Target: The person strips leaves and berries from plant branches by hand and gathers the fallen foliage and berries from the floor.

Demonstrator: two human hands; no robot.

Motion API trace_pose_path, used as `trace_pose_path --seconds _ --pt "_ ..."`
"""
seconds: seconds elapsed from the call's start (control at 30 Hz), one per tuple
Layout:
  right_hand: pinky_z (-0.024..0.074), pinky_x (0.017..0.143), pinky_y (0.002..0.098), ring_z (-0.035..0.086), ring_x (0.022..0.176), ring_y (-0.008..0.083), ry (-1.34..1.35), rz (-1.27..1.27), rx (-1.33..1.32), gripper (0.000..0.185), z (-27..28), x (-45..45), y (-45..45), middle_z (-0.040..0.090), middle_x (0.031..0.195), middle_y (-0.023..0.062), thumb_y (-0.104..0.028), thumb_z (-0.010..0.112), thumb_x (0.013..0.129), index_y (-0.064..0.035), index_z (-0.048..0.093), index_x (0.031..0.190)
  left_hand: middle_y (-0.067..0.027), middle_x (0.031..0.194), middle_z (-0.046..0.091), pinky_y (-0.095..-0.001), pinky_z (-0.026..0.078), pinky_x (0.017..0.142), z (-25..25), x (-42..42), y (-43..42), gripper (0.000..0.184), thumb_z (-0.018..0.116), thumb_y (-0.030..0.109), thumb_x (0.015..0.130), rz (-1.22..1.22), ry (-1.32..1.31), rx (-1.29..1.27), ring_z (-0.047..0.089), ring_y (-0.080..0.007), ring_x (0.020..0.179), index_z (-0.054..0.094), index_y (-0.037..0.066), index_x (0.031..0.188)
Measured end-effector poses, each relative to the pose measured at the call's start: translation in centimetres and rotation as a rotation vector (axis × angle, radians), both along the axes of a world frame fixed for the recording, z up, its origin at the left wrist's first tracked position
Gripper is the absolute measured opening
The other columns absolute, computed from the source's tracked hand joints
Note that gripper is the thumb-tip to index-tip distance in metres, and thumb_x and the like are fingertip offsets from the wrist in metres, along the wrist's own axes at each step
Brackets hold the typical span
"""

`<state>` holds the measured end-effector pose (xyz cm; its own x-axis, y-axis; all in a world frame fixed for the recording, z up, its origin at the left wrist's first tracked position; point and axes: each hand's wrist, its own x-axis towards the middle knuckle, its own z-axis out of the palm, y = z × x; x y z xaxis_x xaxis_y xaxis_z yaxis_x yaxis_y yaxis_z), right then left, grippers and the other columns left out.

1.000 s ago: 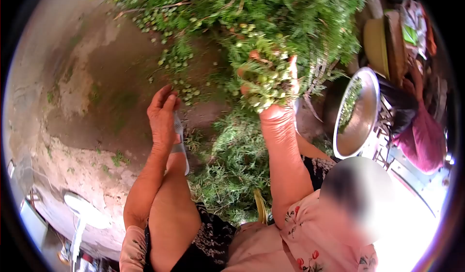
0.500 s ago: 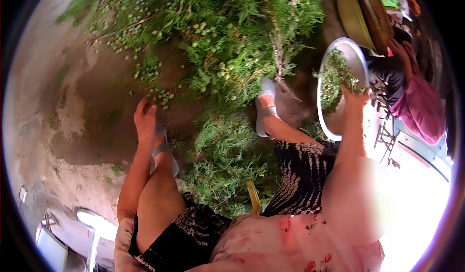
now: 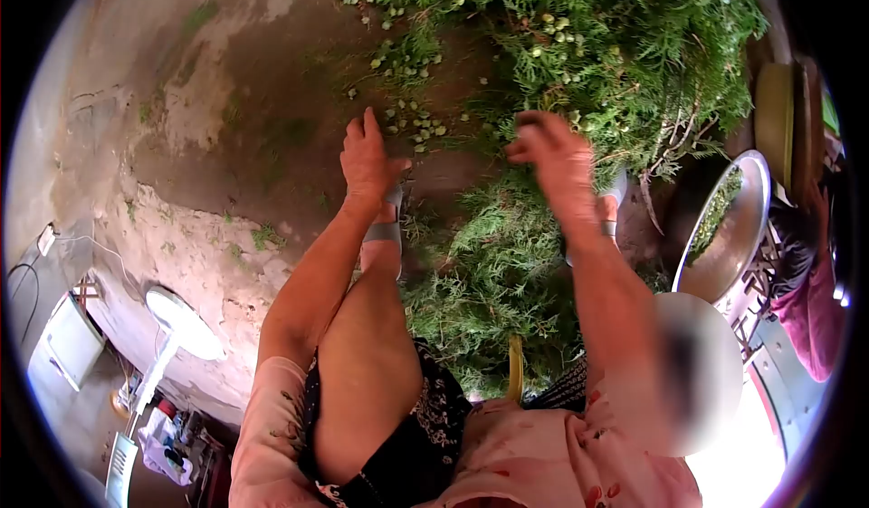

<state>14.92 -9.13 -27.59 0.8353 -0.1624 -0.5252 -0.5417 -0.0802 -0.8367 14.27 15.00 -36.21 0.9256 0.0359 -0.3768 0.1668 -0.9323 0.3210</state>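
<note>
My left hand (image 3: 367,159) hangs just above the ground with fingers stretched and thumb apart, holding nothing. It is nearest to small green seed cones (image 3: 424,126) scattered on the brown floor. My right hand (image 3: 559,155) is over the near edge of a large heap of leafy evergreen branches (image 3: 652,64). Motion blurs its bent fingers, so whether anything is in them does not show. Between my legs lies a second heap of cut green sprigs (image 3: 489,245). A metal basin (image 3: 720,273) at right holds green pickings (image 3: 717,211) along one side.
A person in a purple top (image 3: 806,318) sits at the far right, beside the basin. Behind the basin stands a yellow-green tub (image 3: 774,123). A round white fan-like object (image 3: 184,322) on a pole is at lower left, near a low, worn plaster wall (image 3: 195,259).
My right hand has left the basin and come over to the branches; the clump it was at there is gone from that spot. The view has swung right. My left hand's fingers have spread.
</note>
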Motion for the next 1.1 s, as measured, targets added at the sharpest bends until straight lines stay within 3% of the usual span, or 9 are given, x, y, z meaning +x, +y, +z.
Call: trace_pose_path --seconds 0.07,0.13,0.27,0.4,0.57,0.63,0.73,0.87,1.1 --pt "0.0506 0.067 0.033 0.061 0.07 0.0223 0.082 0.131 0.047 0.022 -4.8 -0.8 2.2 0.061 0.089 0.0103 -0.007 0.059 0.08 -0.0027 0.06 0.102 -0.0183 0.12 0.042 -0.0408 0.045 0.082 -0.4 0.4 0.1 0.098 0.083 0.017 0.048 0.005 -0.029 0.016 0.047 -0.0362 0.105 0.032 0.003 0.131" --pt "0.0485 0.072 0.0389 0.059 0.084 0.0306 -0.396 0.387 -0.627 0.032 -7.9 -1.3 3.4 0.057 0.1 0.0124 -0.006 0.065 0.074 -0.0043 0.057 0.105 -0.0174 0.118 0.043 -0.0404 0.045 0.081 -0.8 0.2 0.5 0.097 0.083 0.016 0.049 -0.035 0.0 -0.005 0.048 -0.0356 0.102 0.032 0.003 0.13" --pt "0.0456 0.075 0.0435 0.05 0.099 0.034 -0.081 0.432 -1.038 0.05 -9.5 -2.2 4.4 0.047 0.11 0.0129 -0.004 0.067 0.068 -0.0079 0.048 0.114 -0.0131 0.107 0.046 -0.0379 0.046 0.076 -1.7 -0.5 -0.1 0.091 0.082 0.015 0.051 -0.111 -0.067 -0.062 0.049 -0.0309 0.097 0.034 0.003 0.128" --pt "0.046 0.075 0.0409 0.053 0.092 0.0339 -0.092 0.344 -1.079 0.045 -11.3 -2.1 5.9 0.051 0.101 0.0128 -0.003 0.068 0.067 -0.006 0.052 0.108 -0.0143 0.108 0.045 -0.0371 0.045 0.078 -2.4 -0.4 -0.7 0.087 0.08 0.01 0.053 -0.078 -0.148 -0.093 0.049 -0.032 0.096 0.035 0.002 0.128" --pt "0.0453 0.074 0.0389 0.054 0.085 0.0347 -0.276 0.343 -0.247 0.028 -8.8 1.4 8.5 0.053 0.096 0.0196 -0.001 0.064 0.071 0.0 0.055 0.098 -0.0175 0.115 0.043 -0.0356 0.044 0.085 -1.8 1.1 -1.3 0.07 0.068 -0.002 0.064 -0.067 -0.063 -0.468 0.048 -0.0341 0.101 0.036 0.002 0.126" --pt "0.0451 0.077 0.0387 0.054 0.085 0.035 -0.321 0.368 -0.293 0.025 -8.5 3.0 7.6 0.054 0.097 0.0189 -0.001 0.063 0.073 -0.0002 0.057 0.097 -0.0183 0.114 0.043 -0.0352 0.043 0.086 -1.3 2.1 -1.0 0.061 0.062 -0.004 0.069 -0.047 -0.033 -0.485 0.047 -0.0339 0.106 0.038 0.002 0.124" --pt "0.0438 0.084 0.0411 0.05 0.097 0.0347 -0.292 0.385 -1.064 0.033 -10.4 5.0 5.8 0.048 0.11 0.0195 -0.005 0.061 0.075 -0.0031 0.054 0.107 -0.0179 0.118 0.043 -0.0377 0.041 0.089 -2.2 4.9 1.0 0.057 0.062 0.0 0.071 -0.05 -0.321 -0.353 0.045 -0.0344 0.111 0.039 0.002 0.123" --pt "0.0431 0.083 0.0413 0.047 0.096 0.0365 -0.265 0.663 -0.91 0.038 -10.7 5.3 8.0 0.046 0.11 0.0196 -0.007 0.063 0.073 -0.004 0.053 0.109 -0.0165 0.126 0.041 -0.0423 0.037 0.093 -3.0 9.0 3.2 0.061 0.066 0.007 0.07 -0.058 -0.386 -0.103 0.04 -0.0335 0.117 0.039 0.003 0.124" --pt "0.0453 0.08 0.0391 0.047 0.097 0.0343 -0.25 0.504 -1.161 0.047 -12.4 10.5 9.9 0.047 0.11 0.0156 -0.003 0.064 0.066 -0.0072 0.052 0.112 -0.0137 0.133 0.037 -0.0434 0.035 0.096 -3.9 11.8 0.9 0.061 0.065 0.009 0.071 -0.29 -0.236 -0.103 0.034 -0.0328 0.124 0.037 0.004 0.126"
